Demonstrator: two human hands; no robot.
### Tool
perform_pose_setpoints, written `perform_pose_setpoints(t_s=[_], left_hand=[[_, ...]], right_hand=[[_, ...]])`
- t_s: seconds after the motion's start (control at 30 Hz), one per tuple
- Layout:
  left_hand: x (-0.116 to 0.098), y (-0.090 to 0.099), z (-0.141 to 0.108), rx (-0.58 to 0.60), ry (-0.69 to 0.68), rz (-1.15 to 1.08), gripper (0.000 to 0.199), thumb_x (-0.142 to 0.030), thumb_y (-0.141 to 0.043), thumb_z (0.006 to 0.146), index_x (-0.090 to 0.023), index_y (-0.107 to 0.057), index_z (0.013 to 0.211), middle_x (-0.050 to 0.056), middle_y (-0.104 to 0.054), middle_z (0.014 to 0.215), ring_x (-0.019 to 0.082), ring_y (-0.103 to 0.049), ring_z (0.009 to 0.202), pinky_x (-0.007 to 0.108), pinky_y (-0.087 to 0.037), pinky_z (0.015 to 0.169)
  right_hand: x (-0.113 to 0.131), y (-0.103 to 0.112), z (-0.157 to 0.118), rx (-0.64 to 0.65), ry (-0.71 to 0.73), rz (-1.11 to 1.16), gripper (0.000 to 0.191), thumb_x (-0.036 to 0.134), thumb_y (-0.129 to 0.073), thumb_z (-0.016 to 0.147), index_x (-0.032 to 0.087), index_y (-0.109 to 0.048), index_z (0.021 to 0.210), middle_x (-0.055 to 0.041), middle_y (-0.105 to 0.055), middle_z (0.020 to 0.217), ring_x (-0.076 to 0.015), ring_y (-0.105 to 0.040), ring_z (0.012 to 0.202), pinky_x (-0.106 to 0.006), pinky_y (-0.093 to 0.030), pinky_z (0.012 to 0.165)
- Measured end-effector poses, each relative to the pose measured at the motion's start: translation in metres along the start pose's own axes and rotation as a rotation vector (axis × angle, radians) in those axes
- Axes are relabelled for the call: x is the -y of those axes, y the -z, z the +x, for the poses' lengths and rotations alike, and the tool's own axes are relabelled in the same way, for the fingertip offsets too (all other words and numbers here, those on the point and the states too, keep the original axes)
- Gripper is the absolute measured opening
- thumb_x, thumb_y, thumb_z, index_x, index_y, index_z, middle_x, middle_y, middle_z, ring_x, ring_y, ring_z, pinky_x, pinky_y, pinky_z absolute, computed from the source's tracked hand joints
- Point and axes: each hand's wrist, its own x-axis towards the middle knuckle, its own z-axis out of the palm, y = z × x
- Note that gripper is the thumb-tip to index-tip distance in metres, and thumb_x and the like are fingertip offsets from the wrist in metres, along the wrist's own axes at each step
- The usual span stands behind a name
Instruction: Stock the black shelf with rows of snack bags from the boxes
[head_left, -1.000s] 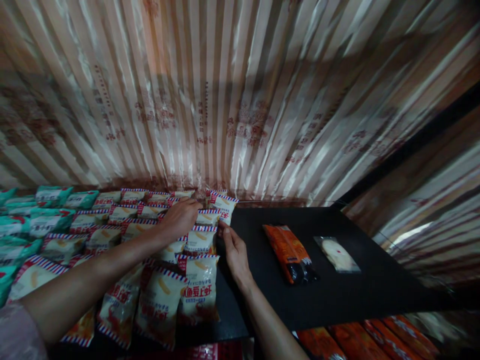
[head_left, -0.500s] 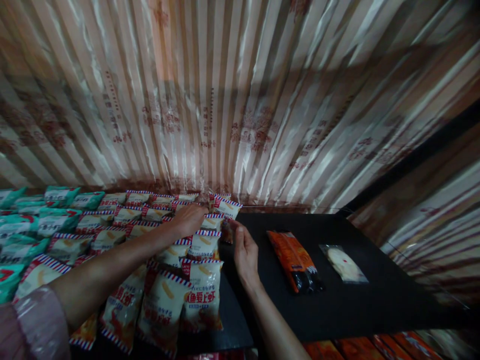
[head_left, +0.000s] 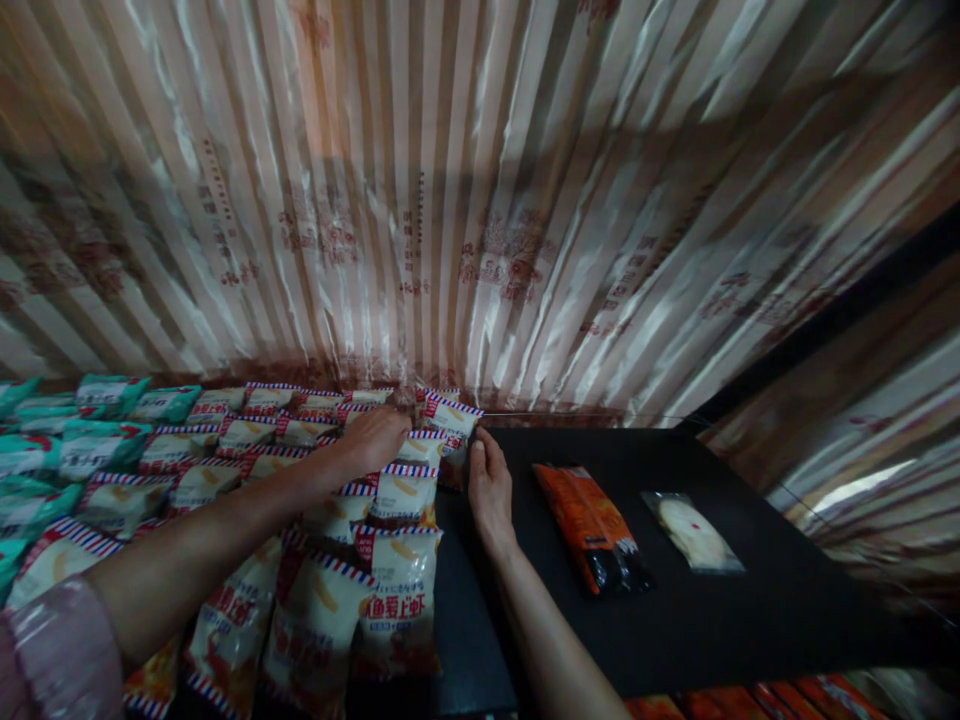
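Rows of upright white snack bags with red and blue striped edges (head_left: 397,595) fill the left and middle of a black shelf (head_left: 712,630). My left hand (head_left: 375,440) reaches over them toward the back rows, its fingers curled down; what they hold, if anything, is hidden. At the right end of the back rows, my right hand (head_left: 491,485) is upright with its fingers bent toward the side of a striped bag (head_left: 453,420). Its fingertips are at that bag's right edge, and I cannot make out a firm grip.
Teal bags (head_left: 97,450) stand at the far left. An orange and black packet (head_left: 589,525) and a small clear packet with white contents (head_left: 694,532) lie right of my right hand. Striped, printed sheeting (head_left: 480,200) hangs behind. More orange packets (head_left: 772,700) show below the shelf's front edge.
My right hand has moved slightly up, its fingers closer to the back bag's edge. My left hand stays over nearly the same spot. The view has shifted slightly.
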Motion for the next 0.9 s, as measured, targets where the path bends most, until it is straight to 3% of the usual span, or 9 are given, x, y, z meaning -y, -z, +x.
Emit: perform_pose_setpoints(t_s=[0.2, 0.5, 0.9], left_hand=[[0.002, 0.004, 0.003, 0.011, 0.015, -0.042, 0.028, -0.018, -0.04, 0.083, -0.02, -0.068, 0.081, 0.005, -0.068, 0.081, 0.016, -0.061, 0.078, 0.027, -0.044, 0.071], [0.014, 0.003, 0.006, 0.002, -0.048, -0.1, 0.029, -0.017, -0.04, 0.083, -0.022, -0.068, 0.092, 0.003, -0.07, 0.091, 0.017, -0.062, 0.085, 0.027, -0.043, 0.076], [0.02, 0.005, 0.01, -0.029, -0.06, -0.247, 0.031, -0.015, -0.039, 0.082, -0.018, -0.068, 0.091, 0.002, -0.07, 0.09, 0.013, -0.062, 0.082, 0.022, -0.044, 0.075]], right_hand=[[0.0, -0.004, -0.002, 0.066, 0.001, 0.014, 0.05, 0.047, -0.038, 0.085, 0.015, -0.053, 0.121, -0.0123, -0.055, 0.123, -0.0214, -0.049, 0.114, -0.04, -0.034, 0.099], [-0.004, -0.004, -0.004, 0.162, 0.044, 0.072, 0.05, 0.05, -0.039, 0.086, 0.016, -0.056, 0.118, -0.0115, -0.053, 0.127, -0.0212, -0.046, 0.119, -0.041, -0.031, 0.104], [0.003, -0.007, -0.01, 0.255, -0.014, 0.153, 0.052, 0.055, -0.043, 0.083, 0.021, -0.057, 0.119, -0.008, -0.053, 0.128, -0.0232, -0.044, 0.122, -0.043, -0.031, 0.105]])
